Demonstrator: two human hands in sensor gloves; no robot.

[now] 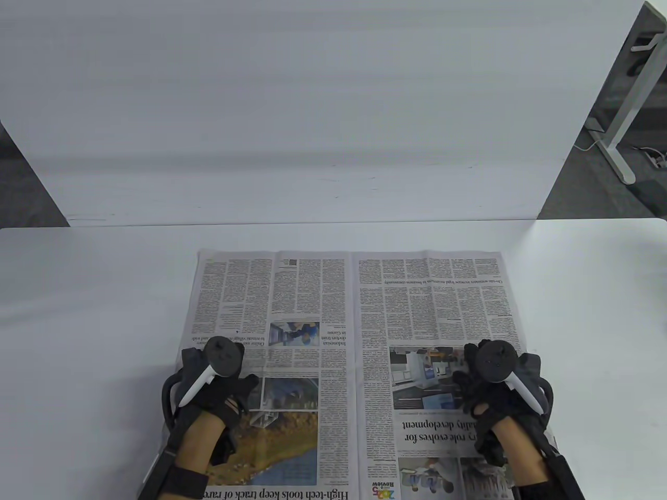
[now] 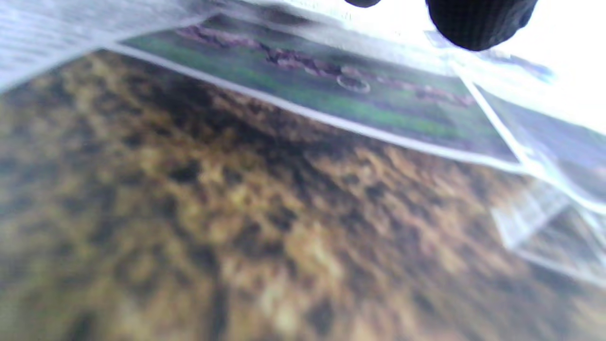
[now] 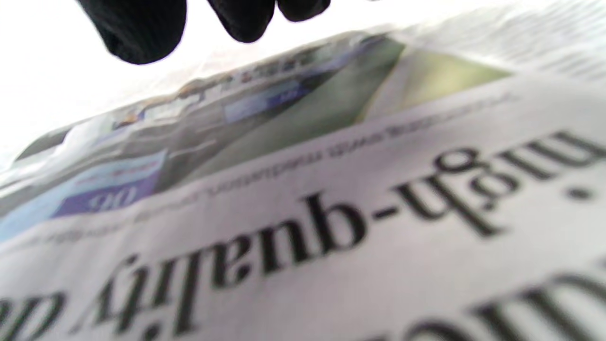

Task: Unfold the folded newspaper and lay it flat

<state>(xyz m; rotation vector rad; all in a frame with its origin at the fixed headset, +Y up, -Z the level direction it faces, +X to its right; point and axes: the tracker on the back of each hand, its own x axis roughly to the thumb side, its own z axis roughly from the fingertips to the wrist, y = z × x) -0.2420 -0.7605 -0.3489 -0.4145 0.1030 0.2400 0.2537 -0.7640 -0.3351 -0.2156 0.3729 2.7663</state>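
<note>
Both hands, left (image 1: 216, 383) and right (image 1: 495, 385), rest on the opened newspaper (image 1: 354, 333), fingers' spread unclear; lifting carelessly could drag or crease a page

Tabletop (image 1: 94, 291): bare at 9 and 3 o'clock of newspaper (image 1: 349, 312). White backboard (image 1: 312, 130) closes off 12 o'clock, a bare strip before it.

A white worktop (image 1: 78, 323) is seen filling the lower part of the table view. Behind its far edge, a large white board (image 1: 312, 114) is stood upright. At the upper right, grey floor (image 1: 578, 177), the white leg of another desk (image 1: 622, 125) and a cable (image 1: 651, 153) are visible.
</note>
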